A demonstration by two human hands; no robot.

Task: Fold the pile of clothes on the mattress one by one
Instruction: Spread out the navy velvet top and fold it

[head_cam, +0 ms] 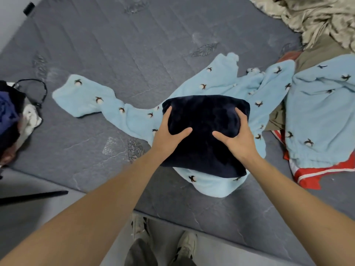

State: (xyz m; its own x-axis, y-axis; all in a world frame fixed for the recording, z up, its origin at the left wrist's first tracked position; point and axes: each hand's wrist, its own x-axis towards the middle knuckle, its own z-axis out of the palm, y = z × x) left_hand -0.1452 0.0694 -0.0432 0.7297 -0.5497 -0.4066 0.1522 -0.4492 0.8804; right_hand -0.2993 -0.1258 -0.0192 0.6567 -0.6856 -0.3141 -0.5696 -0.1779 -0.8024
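A folded dark navy fleece garment (205, 116) lies as a thick square bundle on top of a light blue fleece top (96, 98) with small cotton-flower prints, spread on the grey mattress (115, 45). My left hand (169, 135) grips the bundle's left side, thumb on top. My right hand (238, 137) grips its right side the same way. A second light blue printed piece (317, 116) lies at the right over a red and white garment (315, 175) and an olive one (315, 54).
A crumpled beige satin cloth (307, 18) fills the far right corner. At the left edge sits a stack of dark and white clothes (17, 120) with a black cord (38, 87). A black rod (34, 196) lies on the floor. My shoes (184, 246) stand below the mattress edge.
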